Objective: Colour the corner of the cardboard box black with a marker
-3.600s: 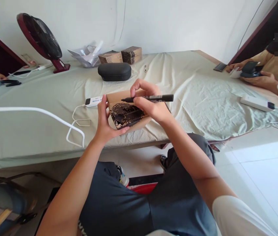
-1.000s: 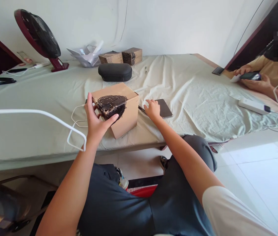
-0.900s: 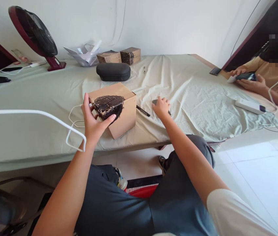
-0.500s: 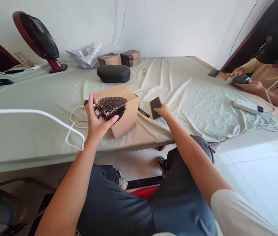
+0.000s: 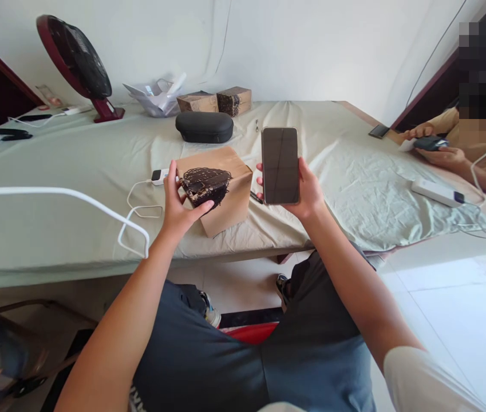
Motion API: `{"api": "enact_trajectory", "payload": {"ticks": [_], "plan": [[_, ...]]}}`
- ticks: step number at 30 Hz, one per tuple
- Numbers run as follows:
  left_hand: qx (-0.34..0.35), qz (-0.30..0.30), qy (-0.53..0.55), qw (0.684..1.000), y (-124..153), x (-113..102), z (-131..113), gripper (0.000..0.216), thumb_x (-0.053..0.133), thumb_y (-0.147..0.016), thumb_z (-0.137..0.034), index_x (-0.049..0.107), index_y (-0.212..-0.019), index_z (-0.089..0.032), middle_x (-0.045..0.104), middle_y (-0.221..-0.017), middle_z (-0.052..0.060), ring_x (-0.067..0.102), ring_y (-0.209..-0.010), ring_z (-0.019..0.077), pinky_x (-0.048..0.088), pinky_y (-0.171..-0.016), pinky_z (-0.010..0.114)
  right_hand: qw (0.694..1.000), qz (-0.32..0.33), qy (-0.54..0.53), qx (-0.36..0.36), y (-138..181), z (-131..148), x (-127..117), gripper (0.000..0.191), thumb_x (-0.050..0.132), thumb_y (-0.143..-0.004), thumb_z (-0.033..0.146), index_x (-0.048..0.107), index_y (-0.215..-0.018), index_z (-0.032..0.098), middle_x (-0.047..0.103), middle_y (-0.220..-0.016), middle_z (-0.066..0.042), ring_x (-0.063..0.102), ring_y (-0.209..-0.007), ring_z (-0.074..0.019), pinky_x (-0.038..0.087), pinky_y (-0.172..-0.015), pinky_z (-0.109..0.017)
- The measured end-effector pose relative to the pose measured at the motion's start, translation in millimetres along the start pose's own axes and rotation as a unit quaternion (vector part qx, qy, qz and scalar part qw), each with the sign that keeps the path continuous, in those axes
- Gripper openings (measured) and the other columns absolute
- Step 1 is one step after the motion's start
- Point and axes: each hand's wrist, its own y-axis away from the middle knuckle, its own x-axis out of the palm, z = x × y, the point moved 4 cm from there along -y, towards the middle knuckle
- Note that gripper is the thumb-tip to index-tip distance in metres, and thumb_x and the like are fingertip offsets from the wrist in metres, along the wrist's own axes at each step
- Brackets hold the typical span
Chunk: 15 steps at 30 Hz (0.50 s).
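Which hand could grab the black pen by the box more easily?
Probably the right. The right hand is nearest the pen, though it holds the phone. The left hand grips the box on its far side, so the box stands between it and the pen.
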Motion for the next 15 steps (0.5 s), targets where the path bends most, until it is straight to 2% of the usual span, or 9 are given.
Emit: {"api": "enact_trajectory", "payload": {"ticks": [4, 7, 9, 12, 13, 15], "plan": [[-0.012, 0.011, 0.014, 1.000, -2.6, 9.6, 1.2, 0.138, 0.099, -0.063, -0.076, 0.021, -0.174, -0.049, 0.032, -0.177, 0.013, 0.047, -0.158, 0.0457, 0.058, -0.118, 0.062, 0.993, 0.062, -0.086, 0.052, 18.2, -17.0, 27.7, 0.063, 0.030, -0.112, 0.066, 0.064, -0.138, 0.021, 0.082, -0.119, -0.013, 0.079, -0.096, -0.0282, 0.072, -0.079, -0.050], [-0.019, 0.010, 0.012, 1.000, -2.4, 13.6, -2.4, 0.133, 0.097, -0.064, -0.077, 0.025, -0.173, -0.050, 0.030, -0.179, 0.012, 0.046, -0.159, 0.0455, 0.060, -0.115, 0.060, 0.985, 0.099, -0.112, 0.087, 25.0, -38.0, 52.8, 0.069, 0.026, -0.112, 0.071, 0.063, -0.142, 0.021, 0.081, -0.126, -0.014, 0.079, -0.105, -0.0298, 0.073, -0.084, -0.052], [-0.024, 0.007, 0.020, 0.999, -1.5, 14.8, -7.6, 0.129, 0.097, -0.066, -0.075, 0.027, -0.172, -0.052, 0.030, -0.180, 0.010, 0.046, -0.159, 0.0434, 0.059, -0.117, 0.058, 0.974, 0.146, -0.122, 0.122, 31.0, -52.5, 70.3, 0.073, 0.028, -0.110, 0.077, 0.061, -0.144, 0.022, 0.079, -0.133, -0.015, 0.078, -0.117, -0.0326, 0.073, -0.087, -0.055], [-0.016, 0.009, 0.037, 0.999, 0.7, 15.0, -18.7, 0.124, 0.097, -0.072, -0.068, 0.027, -0.173, -0.049, 0.033, -0.180, 0.009, 0.047, -0.159, 0.0409, 0.054, -0.122, 0.054, 0.948, 0.227, -0.127, 0.182, 41.8, -71.0, 88.7, 0.074, 0.050, -0.102, 0.084, 0.058, -0.147, 0.025, 0.077, -0.137, -0.016, 0.075, -0.129, -0.0385, 0.072, -0.087, -0.061], [-0.015, 0.012, 0.039, 0.999, 1.6, 14.8, -21.8, 0.123, 0.097, -0.075, -0.066, 0.026, -0.174, -0.048, 0.036, -0.178, 0.010, 0.048, -0.158, 0.0406, 0.053, -0.123, 0.054, 0.943, 0.244, -0.125, 0.189, 44.5, -75.4, 91.4, 0.074, 0.063, -0.098, 0.081, 0.057, -0.146, 0.026, 0.077, -0.138, -0.016, 0.075, -0.129, -0.0394, 0.073, -0.084, -0.060], [-0.015, 0.032, 0.038, 0.999, 3.5, 14.8, -24.9, 0.119, 0.091, -0.084, -0.064, 0.019, -0.176, -0.045, 0.040, -0.174, 0.011, 0.050, -0.156, 0.0399, 0.051, -0.124, 0.054, 0.945, 0.251, -0.111, 0.176, 46.8, -82.5, 92.1, 0.070, 0.086, -0.089, 0.064, 0.056, -0.142, 0.028, 0.078, -0.136, -0.014, 0.078, -0.124, -0.0376, 0.074, -0.078, -0.051]]}}
